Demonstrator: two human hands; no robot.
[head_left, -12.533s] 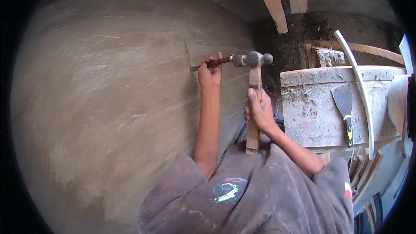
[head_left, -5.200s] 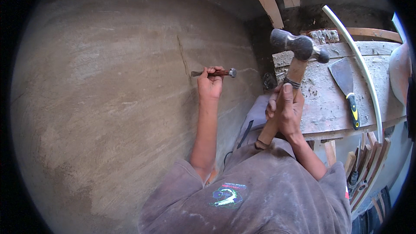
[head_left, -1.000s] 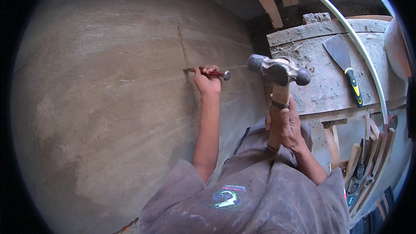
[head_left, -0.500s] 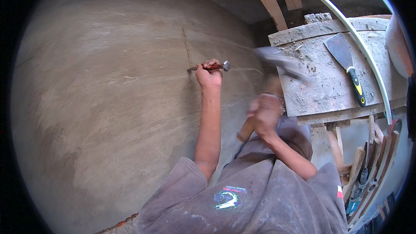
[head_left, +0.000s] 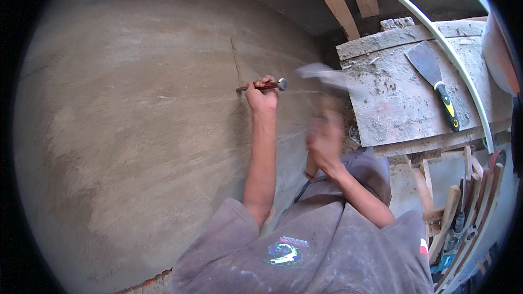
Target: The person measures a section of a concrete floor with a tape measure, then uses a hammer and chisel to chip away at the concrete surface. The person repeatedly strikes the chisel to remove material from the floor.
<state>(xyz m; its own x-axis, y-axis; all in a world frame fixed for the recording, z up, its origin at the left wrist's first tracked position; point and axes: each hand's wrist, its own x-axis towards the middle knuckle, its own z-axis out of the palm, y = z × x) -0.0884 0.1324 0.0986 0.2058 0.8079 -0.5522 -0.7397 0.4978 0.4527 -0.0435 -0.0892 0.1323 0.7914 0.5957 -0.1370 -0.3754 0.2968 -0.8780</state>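
Gripping chisel [head_left: 261, 85] crosswise in closed left hand [head_left: 261, 96] at frame centre, tip left against wall [head_left: 136, 130], struck end right. Blurred right hand [head_left: 325, 142], just right and lower, clenched round hammer [head_left: 322, 76] nearing that end.

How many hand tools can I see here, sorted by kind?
Chisels: 1, the chisel held against the wall by the left hand.
Hammers: 1, the hammer, blurred, in the right hand.
Putty knives: 1, the putty knife lying on the board.
Total: 3
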